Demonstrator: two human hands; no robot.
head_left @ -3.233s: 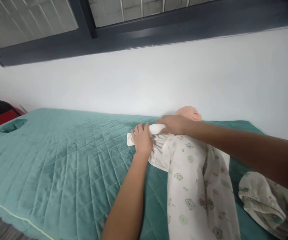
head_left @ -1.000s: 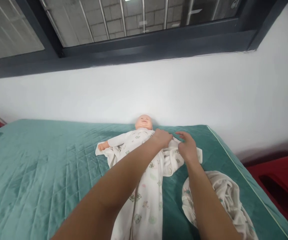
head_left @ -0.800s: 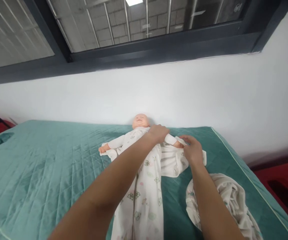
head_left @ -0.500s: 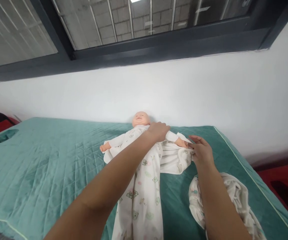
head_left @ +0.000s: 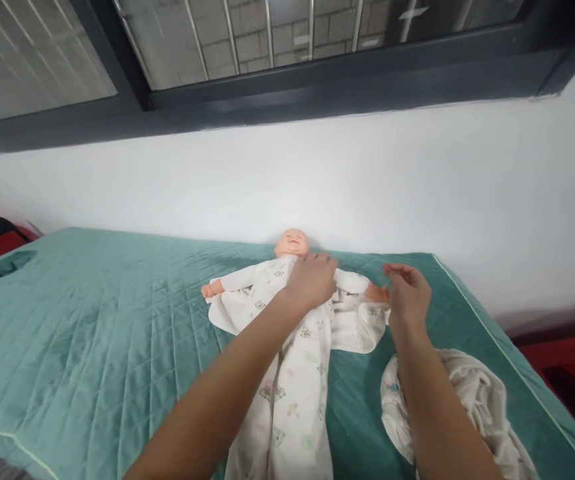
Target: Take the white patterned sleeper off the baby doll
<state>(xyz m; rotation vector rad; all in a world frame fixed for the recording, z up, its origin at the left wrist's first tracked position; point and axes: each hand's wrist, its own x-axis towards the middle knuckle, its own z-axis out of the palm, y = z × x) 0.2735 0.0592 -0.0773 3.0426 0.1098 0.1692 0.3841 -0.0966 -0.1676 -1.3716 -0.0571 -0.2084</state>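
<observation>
Doll (head_left: 292,243) face-up on green quilted cover (head_left: 117,320); left hand (head_left: 313,279) at its shoulder; right hand (head_left: 409,295) beside its outstretched hand; cannot tell whether either's fingers are clamped.

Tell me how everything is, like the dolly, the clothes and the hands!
Doll: lying on its back, arms out.
Printed outfit: worn by the doll.
Loose cloth: crumpled in a heap.
Green cover: spread out, wrinkled.
Left hand: resting on the doll.
Right hand: fingers bent, by the doll's hand.
Window: open or shut, can't tell.
</observation>
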